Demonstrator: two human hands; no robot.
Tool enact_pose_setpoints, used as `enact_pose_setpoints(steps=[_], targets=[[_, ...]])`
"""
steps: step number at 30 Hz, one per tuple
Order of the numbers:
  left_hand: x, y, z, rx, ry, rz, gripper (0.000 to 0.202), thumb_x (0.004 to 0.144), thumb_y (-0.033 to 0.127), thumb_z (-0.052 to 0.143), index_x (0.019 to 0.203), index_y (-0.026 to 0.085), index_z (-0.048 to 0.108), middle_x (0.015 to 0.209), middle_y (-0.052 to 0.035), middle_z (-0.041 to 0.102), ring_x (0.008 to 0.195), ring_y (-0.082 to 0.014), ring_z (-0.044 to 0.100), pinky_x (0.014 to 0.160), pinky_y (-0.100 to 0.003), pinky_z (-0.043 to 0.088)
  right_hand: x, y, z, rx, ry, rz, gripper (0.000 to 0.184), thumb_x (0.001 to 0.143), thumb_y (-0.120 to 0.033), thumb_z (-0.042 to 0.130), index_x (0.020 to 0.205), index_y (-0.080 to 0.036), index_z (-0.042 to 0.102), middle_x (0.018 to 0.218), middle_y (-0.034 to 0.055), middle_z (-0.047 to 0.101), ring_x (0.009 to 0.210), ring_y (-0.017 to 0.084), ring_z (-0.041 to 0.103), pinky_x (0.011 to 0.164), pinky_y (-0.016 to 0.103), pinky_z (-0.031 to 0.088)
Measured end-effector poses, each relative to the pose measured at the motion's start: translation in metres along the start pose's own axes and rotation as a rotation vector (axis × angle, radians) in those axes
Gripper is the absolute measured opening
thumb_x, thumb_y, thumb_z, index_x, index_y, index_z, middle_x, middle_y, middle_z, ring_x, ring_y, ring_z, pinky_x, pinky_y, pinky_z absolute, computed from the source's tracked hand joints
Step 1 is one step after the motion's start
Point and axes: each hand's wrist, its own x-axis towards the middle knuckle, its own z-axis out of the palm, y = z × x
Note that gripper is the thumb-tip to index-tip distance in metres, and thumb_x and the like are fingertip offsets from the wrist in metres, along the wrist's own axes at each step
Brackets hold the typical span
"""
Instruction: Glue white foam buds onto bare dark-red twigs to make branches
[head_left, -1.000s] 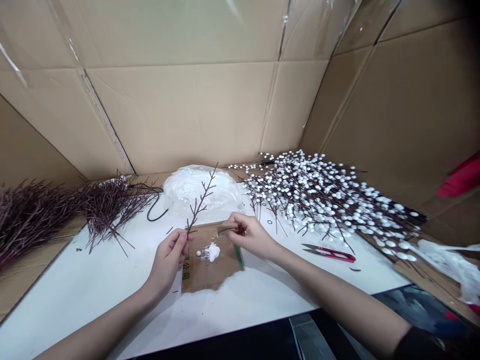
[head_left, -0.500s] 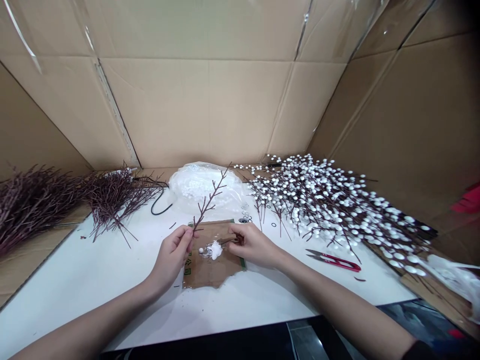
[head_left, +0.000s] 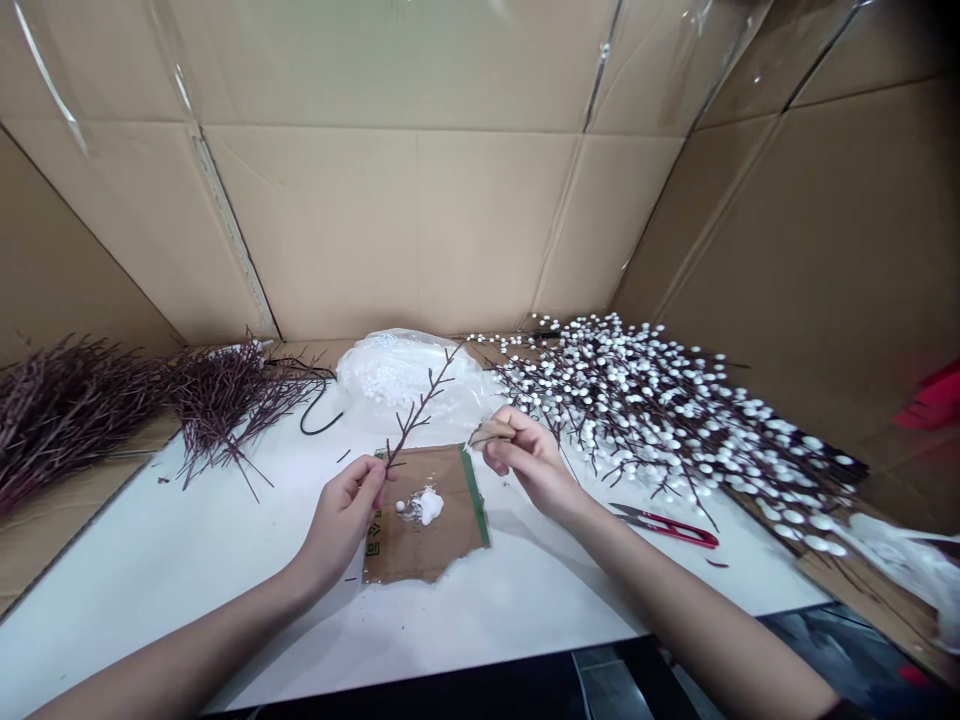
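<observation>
Brown corrugated cardboard walls [head_left: 412, 220] box in the white tabletop [head_left: 187, 560] I am watching through the head camera. My left hand [head_left: 341, 515] pinches the lower end of a thin dark-brown bare twig [head_left: 418, 408] between thumb and forefinger, with the other fingers curled in beneath. The twig rises tilted away to the right, and its tip stands in front of a clear plastic bag of small white beads [head_left: 390, 372] at the back of the table.

My right hand [head_left: 532, 464] is lifted off the surface, thumb and fingertips pressed together on a short tan stick [head_left: 491, 432] that points left toward the twig without touching it.

Below and between the hands lies a flat brown cardboard scrap with a green edge [head_left: 435, 535]. It carries a blob of white paste [head_left: 427, 503] and one loose white bead [head_left: 398, 507] just beside the blob.

Red-handled snips [head_left: 667, 525] lie on the table just right of my right wrist. Behind them spreads a heap of dark twigs studded with white beads [head_left: 660, 410]. At the far left sits a pile of bare dark twigs [head_left: 217, 400], with a black cord [head_left: 319, 412] looping out near it.
</observation>
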Motion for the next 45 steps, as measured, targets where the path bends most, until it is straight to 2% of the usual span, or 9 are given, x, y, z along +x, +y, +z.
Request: enact_pose_setpoints(steps=[7, 14, 19, 27, 37, 45], targets=[[-0.001, -0.004, -0.002, 0.011, -0.099, 0.025, 0.02, 0.083, 0.039, 0.053, 0.078, 0.02, 0.057, 0.064, 0.0038, 0.048, 0.057, -0.01, 0.04, 0.052, -0.02, 0.03, 0.002, -0.007, -0.003, 0.141, 0.308, -0.378, 0.011, 0.081, -0.02, 0.06, 0.077, -0.021, 0.049, 0.061, -0.0049, 0.046, 0.052, 0.01, 0.041, 0.049, 0.025, 0.03], [-0.001, -0.01, -0.002, 0.121, -0.111, 0.069, 0.019, 0.084, 0.036, 0.052, 0.075, 0.019, 0.051, 0.064, 0.0047, 0.043, 0.058, -0.0097, 0.036, 0.054, -0.022, 0.027, 0.005, -0.003, -0.009, 0.053, 0.49, -0.426, 0.012, 0.081, -0.017, 0.058, 0.076, -0.02, 0.049, 0.06, -0.0052, 0.043, 0.049, 0.008, 0.038, 0.045, 0.024, 0.027], [0.0, -0.013, -0.003, 0.13, -0.113, 0.075, 0.019, 0.084, 0.035, 0.053, 0.075, 0.019, 0.05, 0.061, 0.0055, 0.041, 0.056, -0.0092, 0.035, 0.052, -0.022, 0.026, 0.004, 0.0, -0.009, -0.003, 0.502, -0.432, 0.014, 0.081, -0.017, 0.059, 0.075, -0.02, 0.047, 0.06, -0.0055, 0.041, 0.05, 0.009, 0.037, 0.046, 0.024, 0.027], [0.0, -0.016, -0.005, 0.118, -0.111, 0.06, 0.018, 0.083, 0.036, 0.054, 0.077, 0.019, 0.051, 0.058, 0.0058, 0.043, 0.054, -0.0092, 0.037, 0.05, -0.021, 0.025, 0.004, 0.001, -0.007, 0.042, 0.464, -0.45, 0.016, 0.081, -0.015, 0.058, 0.073, -0.021, 0.044, 0.057, -0.0066, 0.038, 0.05, 0.009, 0.037, 0.047, 0.024, 0.026], [0.001, -0.017, -0.004, 0.095, -0.092, 0.079, 0.014, 0.082, 0.031, 0.056, 0.075, 0.019, 0.053, 0.06, 0.0041, 0.049, 0.055, -0.0093, 0.042, 0.05, -0.02, 0.028, 0.004, 0.002, -0.007, 0.026, 0.459, -0.405, 0.016, 0.081, -0.015, 0.056, 0.072, -0.021, 0.044, 0.057, -0.0064, 0.04, 0.05, 0.009, 0.036, 0.047, 0.024, 0.026], [0.0, -0.015, -0.004, 0.102, -0.101, 0.071, 0.017, 0.082, 0.033, 0.055, 0.075, 0.018, 0.052, 0.059, 0.0038, 0.049, 0.054, -0.01, 0.043, 0.05, -0.021, 0.028, 0.004, 0.003, -0.007, -0.017, 0.473, -0.391, 0.017, 0.081, -0.019, 0.057, 0.072, -0.021, 0.043, 0.057, -0.0062, 0.04, 0.05, 0.01, 0.036, 0.047, 0.024, 0.027]])
